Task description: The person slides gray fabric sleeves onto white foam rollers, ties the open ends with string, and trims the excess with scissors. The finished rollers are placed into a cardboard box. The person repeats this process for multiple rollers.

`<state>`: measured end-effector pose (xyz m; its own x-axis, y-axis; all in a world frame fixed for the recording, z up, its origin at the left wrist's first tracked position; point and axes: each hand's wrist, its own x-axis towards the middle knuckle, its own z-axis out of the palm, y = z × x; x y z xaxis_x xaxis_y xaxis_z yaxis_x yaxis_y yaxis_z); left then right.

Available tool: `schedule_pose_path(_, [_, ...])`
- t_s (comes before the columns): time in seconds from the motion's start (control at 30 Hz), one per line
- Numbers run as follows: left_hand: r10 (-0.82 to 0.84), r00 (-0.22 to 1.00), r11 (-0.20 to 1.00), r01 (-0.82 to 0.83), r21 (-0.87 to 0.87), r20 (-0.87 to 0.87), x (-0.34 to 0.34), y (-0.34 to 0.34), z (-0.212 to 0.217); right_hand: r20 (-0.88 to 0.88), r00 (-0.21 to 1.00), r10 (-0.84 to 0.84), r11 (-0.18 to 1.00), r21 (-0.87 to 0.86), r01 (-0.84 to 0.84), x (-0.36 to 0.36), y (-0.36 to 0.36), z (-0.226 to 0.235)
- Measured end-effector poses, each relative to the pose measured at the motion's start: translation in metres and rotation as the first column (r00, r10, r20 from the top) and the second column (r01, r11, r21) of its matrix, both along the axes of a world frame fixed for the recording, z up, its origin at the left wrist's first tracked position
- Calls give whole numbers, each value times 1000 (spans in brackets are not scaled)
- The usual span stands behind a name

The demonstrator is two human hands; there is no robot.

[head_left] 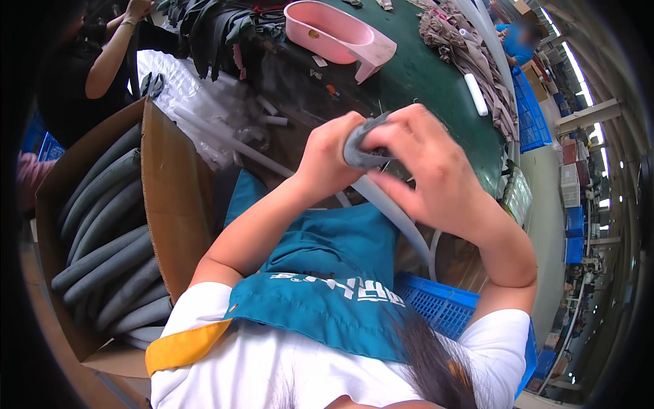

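Clasping one grey looped piece [354, 151] just above the middle of the frame, the left hand [332, 151] curls its fingers round the piece's left side. Nearby are one pink plastic basin [330, 33] at upper centre and one cardboard box [177, 191] at left, holding at least ten grey tubes [112, 252], too overlapped to count exactly. The right hand [436, 160] arches in from the right, wrist bent, fingers at the piece's opening and thumb spread below; blur hides whether it pinches
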<state>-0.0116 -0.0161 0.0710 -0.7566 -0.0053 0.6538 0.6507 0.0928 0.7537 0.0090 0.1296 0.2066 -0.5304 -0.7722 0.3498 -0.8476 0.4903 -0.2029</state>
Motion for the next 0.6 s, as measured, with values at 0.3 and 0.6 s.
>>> schedule_pose_path(0.3, [155,988,984,-157,-83,-27,-6,-8,1,-193,981,-34,974,215,76,-5,7,2])
schedule_pose_path(0.6, [228,965,936,-253,-244,-127,-6,-3,-12,718,610,-334,914,406,23,-18,25,-15])
